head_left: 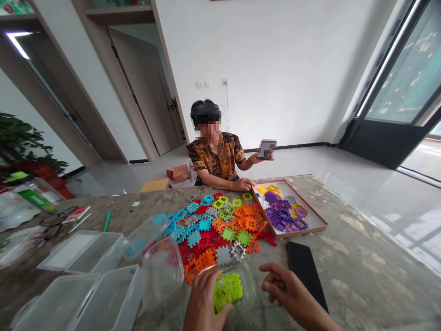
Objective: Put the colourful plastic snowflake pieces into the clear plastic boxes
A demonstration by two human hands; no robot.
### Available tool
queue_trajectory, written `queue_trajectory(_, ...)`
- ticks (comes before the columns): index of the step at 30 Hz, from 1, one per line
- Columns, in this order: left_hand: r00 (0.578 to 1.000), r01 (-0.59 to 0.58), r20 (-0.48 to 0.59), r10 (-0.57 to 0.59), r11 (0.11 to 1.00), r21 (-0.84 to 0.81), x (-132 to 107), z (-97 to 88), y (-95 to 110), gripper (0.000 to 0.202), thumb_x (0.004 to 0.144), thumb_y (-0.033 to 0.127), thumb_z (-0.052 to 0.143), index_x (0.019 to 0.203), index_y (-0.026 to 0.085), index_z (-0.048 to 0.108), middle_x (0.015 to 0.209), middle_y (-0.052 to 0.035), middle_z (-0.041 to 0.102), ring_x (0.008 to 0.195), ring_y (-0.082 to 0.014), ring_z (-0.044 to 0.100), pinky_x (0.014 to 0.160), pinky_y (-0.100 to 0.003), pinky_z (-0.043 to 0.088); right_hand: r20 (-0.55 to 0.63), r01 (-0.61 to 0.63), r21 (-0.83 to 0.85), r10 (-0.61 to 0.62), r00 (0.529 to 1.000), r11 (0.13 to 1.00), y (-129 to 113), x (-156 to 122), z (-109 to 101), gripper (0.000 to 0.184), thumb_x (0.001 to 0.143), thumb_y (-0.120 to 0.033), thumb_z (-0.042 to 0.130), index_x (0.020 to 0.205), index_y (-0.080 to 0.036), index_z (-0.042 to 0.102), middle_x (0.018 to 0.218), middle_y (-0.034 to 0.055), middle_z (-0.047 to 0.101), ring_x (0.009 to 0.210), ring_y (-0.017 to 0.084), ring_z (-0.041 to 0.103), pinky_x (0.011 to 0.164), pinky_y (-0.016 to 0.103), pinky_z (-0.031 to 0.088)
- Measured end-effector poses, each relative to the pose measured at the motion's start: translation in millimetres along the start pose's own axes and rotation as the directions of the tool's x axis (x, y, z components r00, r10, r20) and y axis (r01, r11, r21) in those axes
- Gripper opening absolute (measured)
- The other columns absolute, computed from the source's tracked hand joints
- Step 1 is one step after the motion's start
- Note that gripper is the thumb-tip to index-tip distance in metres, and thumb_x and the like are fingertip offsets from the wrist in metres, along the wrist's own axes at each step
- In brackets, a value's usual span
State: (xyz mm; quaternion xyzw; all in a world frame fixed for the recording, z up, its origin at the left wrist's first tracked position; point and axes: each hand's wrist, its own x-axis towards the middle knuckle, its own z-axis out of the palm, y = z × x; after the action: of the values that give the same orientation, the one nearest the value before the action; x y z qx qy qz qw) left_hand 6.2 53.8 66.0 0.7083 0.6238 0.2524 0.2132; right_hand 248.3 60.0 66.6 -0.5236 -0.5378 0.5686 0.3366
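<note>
A small clear plastic container point(248, 281) near the table's front edge holds lime-green interlocking plastic tiles point(227, 289). My left hand point(203, 301) rests on the container's left rim, fingers curled against it and touching the green tiles. My right hand point(287, 289) hovers just right of the container, fingers loosely bent and apart, holding nothing. Beyond lies a heap of several loose tiles point(220, 225) in orange, red, teal, green and grey.
Empty clear containers point(103, 276) and lids sit at front left. A black phone point(305, 271) lies right of my hand. A wooden-rimmed tray point(319, 220) holds purple and yellow tiles. A person point(217, 156) sits opposite, holding up a phone. Glasses point(57, 220) and a pen lie at left.
</note>
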Motion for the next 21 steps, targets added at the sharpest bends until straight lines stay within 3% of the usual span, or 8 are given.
queue_trajectory(4,0.983,0.045,0.172,-0.060,0.995,0.090,21.2,-5.2,20.1,0.057,0.063,0.014,0.058,0.120,0.016,0.058,0.124,-0.0115,0.063,0.117,-0.0273,0.053,0.104,-0.043,0.036,-0.007,-0.051,-0.012,0.050,0.999,0.999,24.8,-7.6,-17.9,0.039,0.081,-0.044,0.053,0.107,-0.015,0.050,0.079,0.0011,0.056,0.067,0.013,0.058,0.064,0.029,0.044)
queue_trajectory(10,0.970,-0.016,0.243,-0.017,0.991,0.130,33.0,10.1,26.0,0.057,0.057,0.010,0.062,0.113,0.017,0.063,0.116,-0.0102,0.067,0.110,-0.0271,0.056,0.101,-0.040,0.038,-0.125,-0.039,0.054,0.046,0.991,0.998,53.3,-14.3,-20.1,0.040,0.077,-0.045,0.057,0.102,-0.015,0.056,0.074,0.0010,0.058,0.061,0.013,0.057,0.061,0.028,0.045)
queue_trajectory(16,0.962,-0.046,0.272,0.000,0.986,0.160,36.4,16.3,21.3,0.057,0.057,0.013,0.067,0.113,0.019,0.062,0.114,-0.0095,0.067,0.109,-0.0293,0.056,0.099,-0.042,0.038,-0.031,-0.065,0.028,0.066,0.997,0.997,50.4,-12.1,-23.8,0.036,0.080,-0.043,0.055,0.104,-0.016,0.055,0.079,0.0025,0.058,0.069,0.014,0.058,0.066,0.029,0.049)
queue_trajectory(21,0.959,-0.061,0.283,0.017,0.987,0.148,36.5,20.8,18.5,0.059,0.055,0.015,0.070,0.113,0.018,0.063,0.113,-0.0099,0.068,0.109,-0.0297,0.056,0.099,-0.042,0.040,-0.035,-0.068,-0.016,0.067,0.997,0.998,45.3,-8.0,-21.8,0.032,0.081,-0.039,0.053,0.103,-0.016,0.055,0.080,0.0026,0.060,0.066,0.014,0.059,0.065,0.028,0.047)
